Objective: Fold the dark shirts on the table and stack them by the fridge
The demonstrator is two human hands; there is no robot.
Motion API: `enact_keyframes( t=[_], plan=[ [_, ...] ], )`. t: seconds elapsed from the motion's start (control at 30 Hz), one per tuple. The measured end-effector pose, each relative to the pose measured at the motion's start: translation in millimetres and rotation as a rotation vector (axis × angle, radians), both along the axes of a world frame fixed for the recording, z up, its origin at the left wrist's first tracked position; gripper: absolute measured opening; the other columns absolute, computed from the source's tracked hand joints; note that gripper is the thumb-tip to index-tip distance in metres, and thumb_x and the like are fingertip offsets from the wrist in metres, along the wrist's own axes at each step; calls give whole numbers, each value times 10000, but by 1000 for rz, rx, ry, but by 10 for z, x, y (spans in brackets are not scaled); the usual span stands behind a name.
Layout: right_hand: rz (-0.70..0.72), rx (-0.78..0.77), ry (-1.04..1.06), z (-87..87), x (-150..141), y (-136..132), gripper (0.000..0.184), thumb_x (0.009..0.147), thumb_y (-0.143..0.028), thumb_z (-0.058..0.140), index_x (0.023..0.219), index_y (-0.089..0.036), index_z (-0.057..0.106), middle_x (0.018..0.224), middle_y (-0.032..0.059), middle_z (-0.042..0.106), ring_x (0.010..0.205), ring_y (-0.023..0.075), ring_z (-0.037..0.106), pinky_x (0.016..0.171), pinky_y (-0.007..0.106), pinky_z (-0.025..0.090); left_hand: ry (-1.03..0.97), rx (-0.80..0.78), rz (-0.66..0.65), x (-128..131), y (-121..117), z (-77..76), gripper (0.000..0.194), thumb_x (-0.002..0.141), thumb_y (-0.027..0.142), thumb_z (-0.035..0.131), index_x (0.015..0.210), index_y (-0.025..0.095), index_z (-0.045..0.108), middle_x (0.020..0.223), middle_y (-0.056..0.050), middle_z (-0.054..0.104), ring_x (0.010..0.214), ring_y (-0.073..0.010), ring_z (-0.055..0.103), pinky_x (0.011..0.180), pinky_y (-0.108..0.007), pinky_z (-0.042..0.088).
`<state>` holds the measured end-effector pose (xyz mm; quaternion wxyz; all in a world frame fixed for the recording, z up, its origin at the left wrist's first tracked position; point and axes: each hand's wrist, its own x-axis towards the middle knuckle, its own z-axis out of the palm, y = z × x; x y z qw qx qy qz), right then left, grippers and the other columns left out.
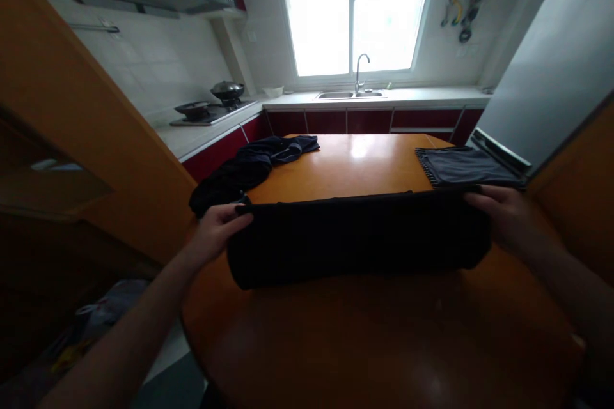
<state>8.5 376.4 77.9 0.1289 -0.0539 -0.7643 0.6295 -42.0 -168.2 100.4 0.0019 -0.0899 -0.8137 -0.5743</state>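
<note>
A black folded garment [359,236] is stretched wide between my two hands, over the middle of the wooden table [374,339]. My left hand [220,227] pinches its upper left corner between thumb and fingers. At the upper right corner, my right hand [503,208] grips the cloth the same way. The garment's long upper edge is pulled nearly straight and its lower part hangs toward the tabletop; which kind of clothing it is I cannot tell. Just beyond my left hand lies a heap of dark clothes [259,163]. Past my right hand rests a folded grey cloth [467,166] with a striped edge.
Along the back wall runs a white counter with a sink [336,95] and tap [357,73] under a window. Pans [228,91] stand on the stove [215,114] at the left. A wooden frame [110,121] rises at the left, a refrigerator [551,51] at the right.
</note>
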Motion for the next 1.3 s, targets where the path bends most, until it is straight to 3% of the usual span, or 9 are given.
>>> enact_keyframes(
  t=[0.1,0.27,0.4,0.67,0.8,0.9,1.03,1.17,1.3],
  plan=[
    [27,-46,-106,-101,-496,-175,237,803,-383,715,853,-153,695,751,46,726,635,165,647,571,237,498,-190,38,-35,-516,171,-164,451,681,507,811,873,109,718,764,-51,723,700,-193,663,638,-275,520],
    [-16,87,-280,-505,-1078,-331,161,758,-301,731,727,-144,714,702,71,737,600,182,661,535,247,505,-330,-177,-54,-1063,303,-531,446,565,523,849,703,124,708,638,-39,687,534,-137,569,471,-208,377],
    [18,167,-352,-726,-1233,-267,190,738,-325,762,691,-143,730,657,72,732,558,176,649,498,241,490,-359,-201,-38,-1120,318,-607,414,535,495,861,622,135,675,554,-28,651,523,-161,574,454,-218,349],
    [30,187,-323,-703,-1313,-200,221,777,-348,711,757,-131,745,678,66,729,568,169,642,510,240,478,-319,-187,-34,-1163,273,-624,455,576,541,822,727,125,718,688,-56,712,617,-188,623,543,-244,423],
    [34,474,-258,-746,-1382,-208,269,840,-341,635,684,-134,706,628,52,686,586,183,630,531,259,455,-263,-331,-47,-1275,188,-756,431,671,542,750,757,122,707,692,-62,694,675,-225,647,593,-273,460],
    [-45,813,-218,-744,-1392,-257,272,872,-352,607,765,-130,723,766,121,720,752,264,678,672,338,510,-84,-611,57,-1289,229,-729,370,736,462,716,877,120,711,817,-101,710,820,-276,671,727,-323,504],
    [-164,1065,99,-709,-1340,-688,383,929,-353,529,1202,-122,667,1195,226,667,1124,366,610,952,484,481,372,-870,126,-1126,773,-616,460,908,326,552,1299,84,575,1303,-221,600,1240,-341,550,1041,-437,413],
    [69,1077,392,-821,-1250,-1508,485,969,-247,411,1434,-126,475,1443,182,530,1357,335,456,1108,493,379,560,-878,-267,-858,1637,-780,531,1011,283,342,1489,56,385,1542,-211,398,1441,-298,349,1174,-458,270],
    [272,1131,187,-1002,-1161,-1957,569,990,-242,299,1530,-65,326,1583,175,350,1467,290,310,1164,491,291,513,-1004,-448,-727,2032,-1088,606,1000,265,309,1562,51,240,1638,-165,192,1523,-302,128,1202,-530,183]
  ],
)
